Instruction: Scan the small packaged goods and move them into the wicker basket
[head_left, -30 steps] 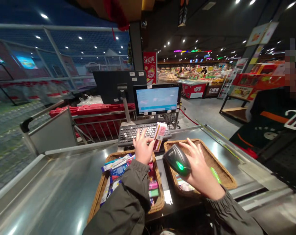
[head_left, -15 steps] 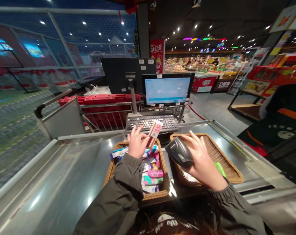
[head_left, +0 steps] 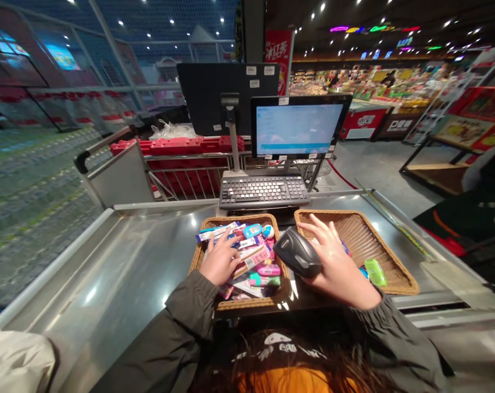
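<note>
My left hand (head_left: 220, 261) rests in the left wicker basket (head_left: 206, 226), fingers lying on the pile of small packets (head_left: 251, 256); the pink and yellow packet (head_left: 253, 257) lies by its fingertips. My right hand (head_left: 335, 267) holds a black barcode scanner (head_left: 297, 252) over the gap between the two baskets, fingers spread along its top. The right wicker basket (head_left: 365, 234) holds a green packet (head_left: 375, 272) and a few items partly hidden by my hand.
A keyboard (head_left: 263, 191) and lit monitor (head_left: 298, 128) stand behind the baskets on the steel checkout counter (head_left: 120, 273). Red stacked baskets (head_left: 182, 146) and a metal rail lie beyond. A person in dark clothing stands at the right edge (head_left: 472, 213).
My left hand came down from near the keyboard into the left basket, and the pink and yellow packet it held now lies among the packets. The scanner's green light is no longer visible.
</note>
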A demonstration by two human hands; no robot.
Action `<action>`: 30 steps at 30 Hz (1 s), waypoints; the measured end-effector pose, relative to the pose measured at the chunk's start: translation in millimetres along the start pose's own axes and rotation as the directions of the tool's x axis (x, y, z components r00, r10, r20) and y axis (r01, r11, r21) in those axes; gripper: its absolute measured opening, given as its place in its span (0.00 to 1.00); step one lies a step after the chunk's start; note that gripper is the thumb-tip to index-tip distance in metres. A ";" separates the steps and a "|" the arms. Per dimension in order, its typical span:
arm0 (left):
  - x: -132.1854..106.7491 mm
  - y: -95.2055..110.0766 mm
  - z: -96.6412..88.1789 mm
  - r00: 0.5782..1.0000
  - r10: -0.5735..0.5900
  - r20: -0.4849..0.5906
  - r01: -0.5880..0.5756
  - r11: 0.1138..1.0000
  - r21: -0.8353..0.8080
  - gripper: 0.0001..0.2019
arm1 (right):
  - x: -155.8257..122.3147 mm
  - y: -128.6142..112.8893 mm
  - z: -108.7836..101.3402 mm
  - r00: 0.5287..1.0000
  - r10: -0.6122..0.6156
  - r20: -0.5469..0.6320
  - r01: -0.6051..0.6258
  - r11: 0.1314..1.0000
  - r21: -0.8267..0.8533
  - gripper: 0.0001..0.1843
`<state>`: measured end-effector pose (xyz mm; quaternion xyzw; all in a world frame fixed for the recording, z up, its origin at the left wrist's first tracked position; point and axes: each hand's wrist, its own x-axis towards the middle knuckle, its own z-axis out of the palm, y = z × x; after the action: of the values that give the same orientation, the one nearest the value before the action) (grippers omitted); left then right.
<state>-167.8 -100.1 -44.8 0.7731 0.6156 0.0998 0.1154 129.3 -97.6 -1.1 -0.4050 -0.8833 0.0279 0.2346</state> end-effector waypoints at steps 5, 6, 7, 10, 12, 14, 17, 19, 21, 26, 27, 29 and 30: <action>-19.0 -5.7 7.8 0.993 0.063 0.096 -0.068 0.996 0.049 0.08 | 0.6 -3.9 3.6 0.999 -0.024 0.023 0.023 0.999 0.045 0.22; -21.9 -6.8 9.5 0.991 0.076 0.112 -0.084 0.994 0.065 0.07 | 0.5 -3.4 3.2 1.000 -0.020 0.014 0.019 0.999 0.043 0.22; -24.5 -7.4 11.0 0.988 0.089 0.130 -0.100 0.992 0.079 0.06 | 0.1 -2.4 2.4 1.000 -0.014 0.003 0.014 0.999 0.040 0.22; -28.0 -4.4 12.3 0.978 0.140 0.155 -0.157 0.982 0.102 0.03 | -3.4 4.3 -1.9 1.000 0.010 -0.011 -0.010 1.000 0.021 0.25; -25.7 2.8 9.5 0.979 0.165 0.122 -0.178 0.978 0.108 0.04 | -8.4 11.8 -7.1 0.999 0.040 -0.028 -0.041 0.999 -0.002 0.26; -18.8 14.5 4.7 0.981 0.185 0.061 -0.191 0.976 0.109 0.07 | -15.6 21.8 -14.4 0.994 0.089 -0.068 -0.091 0.995 -0.034 0.23; -0.2 39.3 -1.6 0.966 0.257 -0.011 -0.255 0.963 0.088 0.09 | -31.0 39.3 -28.8 0.970 0.176 -0.167 -0.191 0.979 -0.076 0.20; 16.2 59.4 -2.0 0.947 0.321 -0.028 -0.318 0.945 0.071 0.09 | -43.9 51.2 -38.9 0.947 0.229 -0.226 -0.257 0.960 -0.106 0.21; 34.4 81.4 1.1 0.921 0.388 -0.023 -0.386 0.920 0.062 0.10 | -58.2 62.7 -47.8 0.924 0.267 -0.273 -0.312 0.940 -0.139 0.23; 86.8 141.9 22.0 0.858 0.513 0.031 -0.514 0.856 0.056 0.12 | -93.9 89.3 -62.0 0.874 0.335 -0.351 -0.414 0.893 -0.178 0.24; 98.8 154.2 29.0 0.847 0.530 0.042 -0.532 0.845 0.053 0.13 | -100.0 94.0 -63.9 0.866 0.350 -0.358 -0.432 0.883 -0.181 0.23; 124.5 177.8 47.1 0.831 0.553 0.067 -0.556 0.830 0.048 0.14 | -110.6 102.6 -67.4 0.852 0.377 -0.363 -0.462 0.868 -0.184 0.22; 137.7 188.8 58.4 0.826 0.557 0.087 -0.562 0.826 0.051 0.15 | -115.0 106.5 -69.2 0.846 0.392 -0.361 -0.476 0.860 -0.184 0.21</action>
<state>55.5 -9.8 -41.9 0.9262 0.3612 0.0799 0.0731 298.9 -119.7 -10.1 -0.6228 -0.7148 -0.1024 0.3014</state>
